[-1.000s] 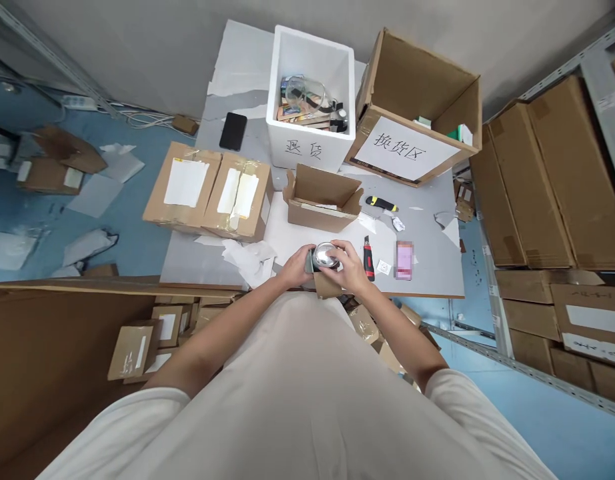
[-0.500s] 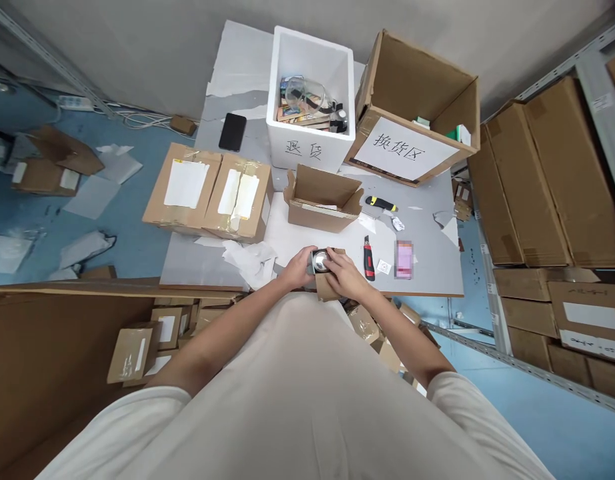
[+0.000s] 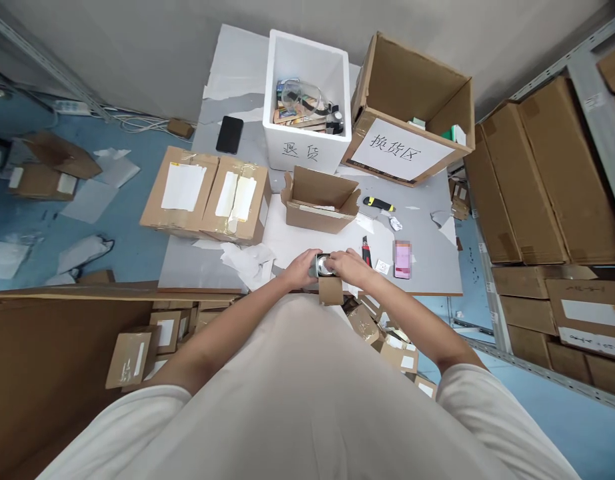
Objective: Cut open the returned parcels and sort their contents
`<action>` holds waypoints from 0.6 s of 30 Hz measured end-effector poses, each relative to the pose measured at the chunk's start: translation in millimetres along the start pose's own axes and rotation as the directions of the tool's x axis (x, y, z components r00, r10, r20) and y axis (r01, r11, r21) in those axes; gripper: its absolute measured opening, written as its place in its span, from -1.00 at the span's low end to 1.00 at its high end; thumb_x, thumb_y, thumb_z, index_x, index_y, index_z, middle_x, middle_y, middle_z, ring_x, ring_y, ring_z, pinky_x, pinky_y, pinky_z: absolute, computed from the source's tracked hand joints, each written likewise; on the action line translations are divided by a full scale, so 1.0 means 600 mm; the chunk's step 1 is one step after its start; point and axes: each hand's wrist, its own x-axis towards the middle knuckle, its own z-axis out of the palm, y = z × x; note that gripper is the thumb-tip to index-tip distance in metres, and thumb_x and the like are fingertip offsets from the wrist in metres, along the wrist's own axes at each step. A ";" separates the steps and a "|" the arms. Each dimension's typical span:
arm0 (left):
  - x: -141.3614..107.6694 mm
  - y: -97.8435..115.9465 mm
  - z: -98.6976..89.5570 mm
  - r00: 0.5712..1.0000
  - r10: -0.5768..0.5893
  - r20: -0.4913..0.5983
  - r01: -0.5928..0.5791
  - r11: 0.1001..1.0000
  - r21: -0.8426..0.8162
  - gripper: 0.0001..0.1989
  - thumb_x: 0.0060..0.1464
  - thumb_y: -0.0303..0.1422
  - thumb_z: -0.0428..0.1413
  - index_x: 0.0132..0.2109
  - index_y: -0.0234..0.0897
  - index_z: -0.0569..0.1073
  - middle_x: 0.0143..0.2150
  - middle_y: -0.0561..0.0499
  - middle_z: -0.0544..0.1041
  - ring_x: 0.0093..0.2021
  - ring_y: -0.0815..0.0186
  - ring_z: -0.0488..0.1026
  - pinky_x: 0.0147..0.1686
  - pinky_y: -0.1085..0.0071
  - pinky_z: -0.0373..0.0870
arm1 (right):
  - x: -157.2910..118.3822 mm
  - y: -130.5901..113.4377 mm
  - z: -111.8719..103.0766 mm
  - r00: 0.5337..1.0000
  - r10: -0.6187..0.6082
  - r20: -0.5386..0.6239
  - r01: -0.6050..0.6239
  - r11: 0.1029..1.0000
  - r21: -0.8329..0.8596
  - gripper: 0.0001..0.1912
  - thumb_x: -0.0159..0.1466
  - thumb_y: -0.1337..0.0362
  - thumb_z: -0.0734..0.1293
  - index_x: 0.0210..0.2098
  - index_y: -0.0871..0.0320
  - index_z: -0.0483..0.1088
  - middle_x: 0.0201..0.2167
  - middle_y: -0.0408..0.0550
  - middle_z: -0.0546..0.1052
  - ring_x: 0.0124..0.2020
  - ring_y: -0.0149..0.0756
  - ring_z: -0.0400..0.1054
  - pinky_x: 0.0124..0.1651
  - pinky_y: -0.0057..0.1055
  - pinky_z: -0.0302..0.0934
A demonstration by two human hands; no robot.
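Observation:
My left hand (image 3: 300, 269) is wrapped round the left side of a small box (image 3: 330, 291) at the table's front edge. A cardboard flap of the box hangs down toward my shirt. Inside its opening sits a round, shiny silver object (image 3: 323, 265). My right hand (image 3: 351, 267) has its fingers at the opening, bent against the silver object's right side; whether they grip it is hard to tell. Just beyond stands an open cardboard box (image 3: 320, 217). A red and black cutter (image 3: 366, 252) lies right beside my right hand.
At the back stand a white foam box (image 3: 307, 150) with mixed items and a large labelled carton (image 3: 402, 150). Taped boxes (image 3: 235, 200) and crumpled paper (image 3: 247, 263) are at left. A yellow and black cutter (image 3: 378, 203) and a pink item (image 3: 402, 259) lie at right.
My right hand has moved from over the box and its flap to the right side of the opening, with the elbow further out. The flap now shows more fully.

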 end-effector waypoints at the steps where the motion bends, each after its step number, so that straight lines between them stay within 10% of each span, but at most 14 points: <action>1: 0.001 -0.001 0.001 1.000 0.002 -0.005 -0.002 1.000 0.021 -0.30 -0.19 -0.40 0.23 0.15 -0.25 0.21 0.10 -0.15 0.35 0.10 0.11 0.34 -0.02 0.18 0.43 | 0.005 -0.010 -0.003 0.999 0.030 0.013 -0.029 0.997 -0.077 -0.76 0.25 0.51 0.22 -0.21 0.20 0.48 -0.20 0.12 0.55 -0.14 -0.14 0.42 -0.08 -0.26 0.12; 8: -0.004 -0.015 -0.009 0.999 -0.050 -0.009 0.051 0.998 0.038 -0.27 -0.18 -0.39 0.21 0.19 -0.26 0.19 0.16 -0.15 0.32 0.13 0.10 0.34 -0.08 0.24 0.47 | -0.034 -0.025 0.001 0.999 -0.032 -0.018 0.030 0.995 -0.094 -0.75 0.31 0.32 0.20 -0.11 0.23 0.45 -0.07 0.21 0.50 -0.05 -0.07 0.35 -0.04 -0.18 0.04; 18: -0.012 -0.014 -0.003 0.999 -0.004 -0.035 0.008 0.993 0.119 -0.13 -0.09 -0.27 0.20 0.31 -0.30 -0.03 0.28 -0.23 0.21 0.24 0.06 0.25 0.16 0.13 0.29 | -0.093 0.019 0.064 0.986 -0.020 -0.165 0.045 0.988 0.149 -0.20 0.06 -0.01 0.46 0.22 0.09 0.24 0.40 0.22 -0.17 0.37 0.22 -0.25 0.21 0.20 -0.12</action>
